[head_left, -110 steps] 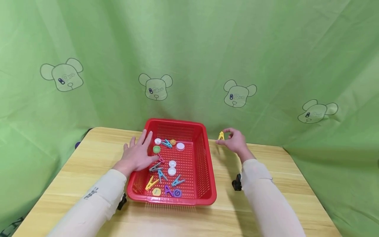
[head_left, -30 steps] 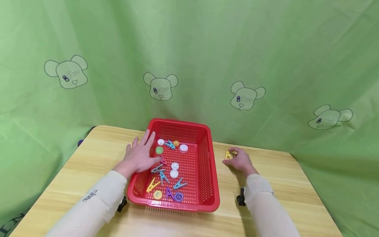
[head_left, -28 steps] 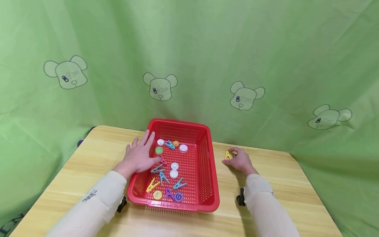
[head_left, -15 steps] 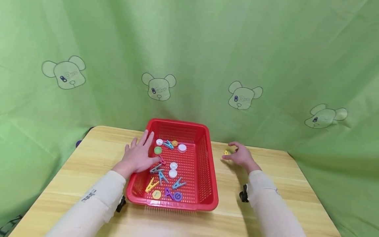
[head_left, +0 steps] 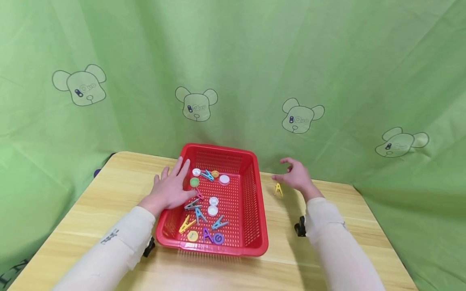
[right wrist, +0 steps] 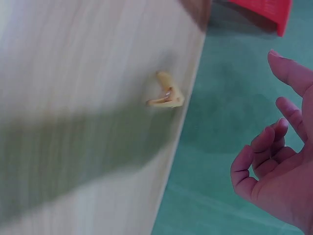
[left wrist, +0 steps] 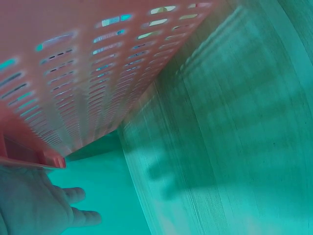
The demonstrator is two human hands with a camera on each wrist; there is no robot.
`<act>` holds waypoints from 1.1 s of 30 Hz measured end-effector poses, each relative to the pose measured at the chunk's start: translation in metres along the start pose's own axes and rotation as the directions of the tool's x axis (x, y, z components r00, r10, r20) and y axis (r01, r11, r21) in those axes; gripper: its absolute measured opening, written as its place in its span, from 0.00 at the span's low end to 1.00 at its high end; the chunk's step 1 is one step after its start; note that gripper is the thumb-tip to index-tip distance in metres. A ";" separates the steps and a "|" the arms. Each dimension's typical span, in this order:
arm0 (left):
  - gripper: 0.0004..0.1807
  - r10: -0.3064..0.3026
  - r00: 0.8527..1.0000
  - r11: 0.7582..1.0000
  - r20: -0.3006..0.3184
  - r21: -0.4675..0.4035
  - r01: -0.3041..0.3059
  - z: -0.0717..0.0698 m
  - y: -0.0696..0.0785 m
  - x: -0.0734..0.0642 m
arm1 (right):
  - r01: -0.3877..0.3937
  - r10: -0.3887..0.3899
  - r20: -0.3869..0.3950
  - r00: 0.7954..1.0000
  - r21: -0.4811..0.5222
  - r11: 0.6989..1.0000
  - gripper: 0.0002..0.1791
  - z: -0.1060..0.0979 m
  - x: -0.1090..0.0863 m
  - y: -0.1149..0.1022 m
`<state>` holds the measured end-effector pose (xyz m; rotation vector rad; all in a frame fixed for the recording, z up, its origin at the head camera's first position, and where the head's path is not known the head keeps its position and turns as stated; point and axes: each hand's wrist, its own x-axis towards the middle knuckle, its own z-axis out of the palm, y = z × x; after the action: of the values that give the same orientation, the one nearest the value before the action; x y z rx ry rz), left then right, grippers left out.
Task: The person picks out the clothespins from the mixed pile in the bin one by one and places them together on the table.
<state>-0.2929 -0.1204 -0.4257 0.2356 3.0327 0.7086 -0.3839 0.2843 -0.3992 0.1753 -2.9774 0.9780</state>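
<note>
A yellow clothespin (head_left: 278, 189) stands on the wooden table, right of the red basket (head_left: 260, 226). My right hand (head_left: 296, 176) is just above and beyond it, thumb and forefinger apart with nothing between them. The right wrist view also has the clothespin (right wrist: 171, 95) near the table edge, apart from the hand (right wrist: 281, 181). My left hand (head_left: 170, 190) rests over the basket's left rim with its fingers spread, the thumb reaching inside by a pink clothespin (head_left: 199, 194). From the left wrist, the basket's slotted side (left wrist: 98, 63) and part of that hand (left wrist: 34, 203) show.
Inside the basket lie several clothespins, such as a purple one (head_left: 207, 234) and a second yellow one (head_left: 186, 224), and several round caps, such as a green one (head_left: 194, 182). A green curtain (head_left: 233, 72) hangs close behind the table (head_left: 338, 210).
My right hand lowered the yellow clothespin to the table and let it go. Its fingers have since parted and the hand has lifted away. The left hand has stayed on the rim.
</note>
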 end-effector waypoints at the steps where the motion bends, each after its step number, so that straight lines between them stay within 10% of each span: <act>1: 0.57 0.002 1.000 1.000 -0.002 0.000 -0.002 0.000 0.000 0.000 | -0.002 0.002 0.000 1.000 0.000 1.000 0.40 -0.001 0.001 -0.003; 33: 0.57 0.000 1.000 1.000 0.004 -0.002 0.000 0.001 0.001 0.000 | 0.083 -0.083 0.003 0.997 0.093 0.992 0.35 0.017 0.023 -0.103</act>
<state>-0.2927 -0.1194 -0.4263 0.2366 3.0280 0.7094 -0.3949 0.1897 -0.3517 0.3007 -2.9060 1.1079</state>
